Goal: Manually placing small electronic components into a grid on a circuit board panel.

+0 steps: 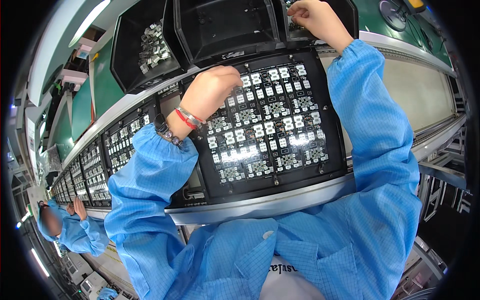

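Note:
My left hand point(212, 90) is over the upper left of a circuit board panel point(272, 150) in a black carrier tray point(336, 135). Its fingers are bent together, with their tips at the white parts along the board's far edge; anything between them is hidden. My right hand point(320, 21) reaches into the right black bin point(345, 12), its fingers curled in a pinch above small parts. What it grips, if anything, is too small to make out. Rows of white components and chips cover the panel.
Beside the right bin stand a middle black bin point(225, 25) and a left black bin point(122, 55) holding small metal parts point(154, 47). More carrier trays point(95, 172) line the conveyor leftward. A metal rail point(260, 206) runs along the near side. A co-worker point(75, 227) in blue is at far left.

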A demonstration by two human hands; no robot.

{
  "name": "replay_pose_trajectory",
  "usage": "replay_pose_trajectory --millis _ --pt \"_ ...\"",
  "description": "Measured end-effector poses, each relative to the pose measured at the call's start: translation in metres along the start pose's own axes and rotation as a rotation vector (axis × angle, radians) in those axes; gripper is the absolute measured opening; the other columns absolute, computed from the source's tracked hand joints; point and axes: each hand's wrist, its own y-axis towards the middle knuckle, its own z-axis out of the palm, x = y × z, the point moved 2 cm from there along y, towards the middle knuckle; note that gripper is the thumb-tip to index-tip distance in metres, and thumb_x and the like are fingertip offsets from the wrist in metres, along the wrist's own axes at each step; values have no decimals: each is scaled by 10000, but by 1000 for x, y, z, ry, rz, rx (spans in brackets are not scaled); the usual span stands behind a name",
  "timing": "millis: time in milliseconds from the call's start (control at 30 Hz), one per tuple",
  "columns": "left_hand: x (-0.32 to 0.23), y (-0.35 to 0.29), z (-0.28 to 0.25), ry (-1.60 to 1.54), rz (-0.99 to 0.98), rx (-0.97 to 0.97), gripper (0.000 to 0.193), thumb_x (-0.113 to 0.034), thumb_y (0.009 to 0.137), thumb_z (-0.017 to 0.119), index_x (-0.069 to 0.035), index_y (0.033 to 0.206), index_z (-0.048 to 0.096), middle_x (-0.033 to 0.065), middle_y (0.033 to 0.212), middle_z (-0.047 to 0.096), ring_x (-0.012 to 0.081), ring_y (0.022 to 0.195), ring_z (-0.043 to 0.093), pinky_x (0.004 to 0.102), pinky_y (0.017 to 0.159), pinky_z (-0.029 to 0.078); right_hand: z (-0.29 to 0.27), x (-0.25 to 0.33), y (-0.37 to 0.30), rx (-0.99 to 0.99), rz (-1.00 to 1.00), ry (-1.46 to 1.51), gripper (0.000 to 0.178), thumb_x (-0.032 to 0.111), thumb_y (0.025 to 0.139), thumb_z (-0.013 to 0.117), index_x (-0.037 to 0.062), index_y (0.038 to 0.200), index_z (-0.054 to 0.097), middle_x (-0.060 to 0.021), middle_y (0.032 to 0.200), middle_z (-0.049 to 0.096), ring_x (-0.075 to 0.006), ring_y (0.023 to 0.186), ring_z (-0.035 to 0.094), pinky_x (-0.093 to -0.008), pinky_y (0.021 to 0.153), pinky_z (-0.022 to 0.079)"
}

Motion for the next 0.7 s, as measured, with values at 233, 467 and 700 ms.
replay_pose_trajectory --millis 233,467,700 --pt "1 2 -7 108 155 90 208 -13 720 624 -48 924 628 70 917 640 256 821 632 327 704 524 -2 -4 -1 -18 13 -24 95 -4 733 627 -19 817 669 -141 697 663 -199 637 660 -293 601 513" --pt "-36 44 -43 491 273 -118 146 -68 708 578 -92 850 553 43 866 510 189 741 576 310 594 490 -23 -7 -14 -105 -464 670 89 -9 738 648 -11 822 680 -126 701 668 -174 636 649 -277 596 505" --pt "37 133 -49 724 -487 365 166 -181 741 692 -64 858 703 123 875 681 270 891 659 359 738 532 -50 58 -20 -336 -175 17 105 -32 779 610 -25 866 667 -109 780 651 -169 720 632 -267 654 491"
